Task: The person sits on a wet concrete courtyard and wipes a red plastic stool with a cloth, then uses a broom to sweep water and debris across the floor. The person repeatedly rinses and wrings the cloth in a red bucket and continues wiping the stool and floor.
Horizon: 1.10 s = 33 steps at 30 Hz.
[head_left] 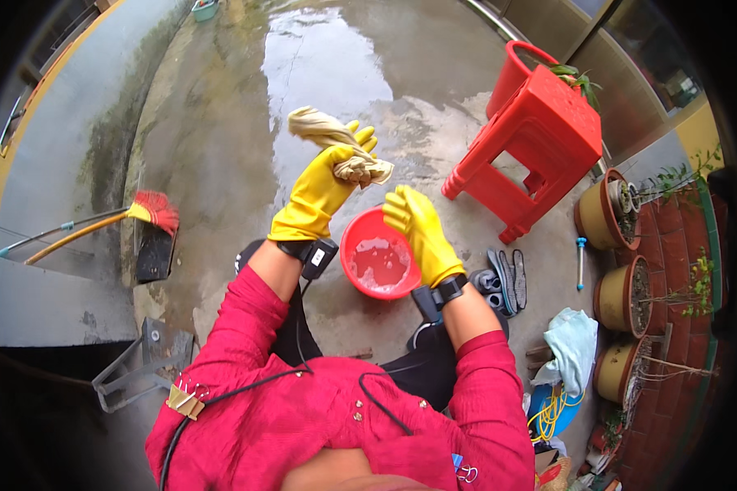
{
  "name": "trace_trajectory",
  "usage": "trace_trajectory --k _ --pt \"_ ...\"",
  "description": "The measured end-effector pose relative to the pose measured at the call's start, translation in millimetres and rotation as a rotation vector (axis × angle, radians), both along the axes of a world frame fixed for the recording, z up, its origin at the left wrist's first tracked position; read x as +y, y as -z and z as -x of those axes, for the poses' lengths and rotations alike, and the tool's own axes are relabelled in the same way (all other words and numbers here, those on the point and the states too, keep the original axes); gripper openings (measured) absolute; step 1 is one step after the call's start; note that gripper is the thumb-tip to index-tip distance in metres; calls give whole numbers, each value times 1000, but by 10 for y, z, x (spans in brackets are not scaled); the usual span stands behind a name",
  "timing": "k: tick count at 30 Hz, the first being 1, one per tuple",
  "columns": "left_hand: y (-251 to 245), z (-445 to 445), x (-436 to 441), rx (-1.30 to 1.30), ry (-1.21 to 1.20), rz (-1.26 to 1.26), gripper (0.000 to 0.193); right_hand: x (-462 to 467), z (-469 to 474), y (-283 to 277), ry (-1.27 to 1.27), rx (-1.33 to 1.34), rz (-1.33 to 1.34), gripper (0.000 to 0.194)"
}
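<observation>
Both of my hands wear yellow rubber gloves. A twisted, wrung beige cloth (pixel 363 169) lies across the palm of my left hand (pixel 331 178), its thumb over the cloth and its other fingers extended. The cloth's other end sticks out to the left, past the thumb. My right hand (pixel 414 224) is above the right rim of a red plastic basin (pixel 351 279), apart from the cloth, with its fingers together and slightly bent; nothing shows in it. Sudsy water (pixel 381 264) lies in the basin, on the concrete floor between my legs.
A red plastic stool (pixel 568 116) and a red bucket (pixel 503 86) stand at upper right. Grey shoes (pixel 488 282), a light blue cloth (pixel 571 344) and potted plants (pixel 611 304) are on the right. A broom (pixel 153 212) and black dustpan (pixel 153 255) rest by the left wall.
</observation>
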State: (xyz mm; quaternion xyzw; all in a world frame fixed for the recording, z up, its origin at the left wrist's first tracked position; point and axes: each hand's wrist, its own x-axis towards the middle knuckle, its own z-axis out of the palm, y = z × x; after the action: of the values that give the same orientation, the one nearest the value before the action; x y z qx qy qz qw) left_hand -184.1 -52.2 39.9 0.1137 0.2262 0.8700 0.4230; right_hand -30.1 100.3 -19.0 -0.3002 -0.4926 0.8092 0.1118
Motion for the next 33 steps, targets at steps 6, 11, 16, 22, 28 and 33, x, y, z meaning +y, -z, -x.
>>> trace_trajectory --k 6,11,16,22,28,33 --pt "109 -212 -51 803 312 476 55 -41 52 -90 -155 452 -360 47" --pt "252 -423 -22 1209 371 772 48 -180 127 -69 11 260 -443 27" --pt "180 -132 -199 661 97 610 42 118 94 -279 175 229 -217 27" --pt "-14 563 -472 581 -82 272 36 287 18 -539 -132 183 -227 22" --pt "74 480 -411 536 -385 381 39 208 61 -452 -223 164 -322 52" --pt "-256 211 -543 504 9 256 50 203 26 -449 -511 277 -106 67"
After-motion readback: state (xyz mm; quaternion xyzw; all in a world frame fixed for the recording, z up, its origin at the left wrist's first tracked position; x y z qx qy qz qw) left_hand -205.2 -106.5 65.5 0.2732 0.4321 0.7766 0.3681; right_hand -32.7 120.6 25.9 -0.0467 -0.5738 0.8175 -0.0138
